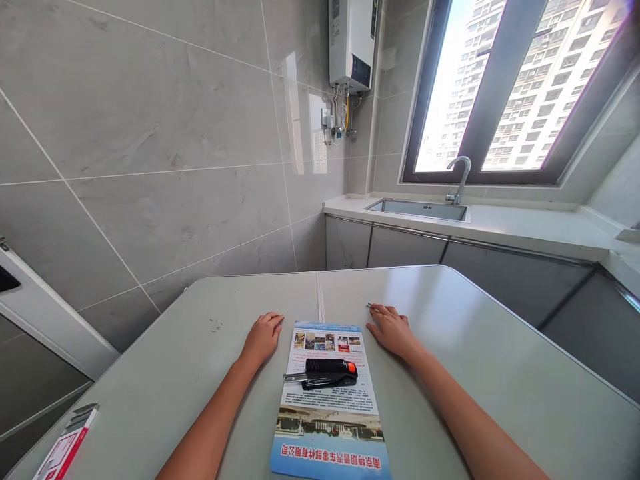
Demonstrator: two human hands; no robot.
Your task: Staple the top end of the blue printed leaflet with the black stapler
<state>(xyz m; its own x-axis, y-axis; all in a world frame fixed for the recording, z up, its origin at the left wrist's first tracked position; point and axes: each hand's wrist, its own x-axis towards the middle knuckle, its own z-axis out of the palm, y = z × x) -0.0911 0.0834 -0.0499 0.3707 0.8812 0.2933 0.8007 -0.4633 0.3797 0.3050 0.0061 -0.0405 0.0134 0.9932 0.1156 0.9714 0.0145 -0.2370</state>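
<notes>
My left hand (262,339) rests palm down on the table, left of a printed leaflet (330,427), its fingers loosely extended and nothing visible held. On the other side of the leaflet lies my right hand (393,331), fingers lowered to the tabletop and thumb apart. A small metallic piece (369,306) sits at its fingertips, touching or just beside them; it is too small to name. Between my hands, a black stapler (330,373) with an orange-red mark lies across the leaflet. Its metal rail sticks out to the left.
The pale table (165,373) has a seam down its far half. A red-and-white box (67,443) lies at the near left edge. Beyond are a counter with a sink (420,209) and faucet (461,180), a window, and a wall-mounted water heater (351,43).
</notes>
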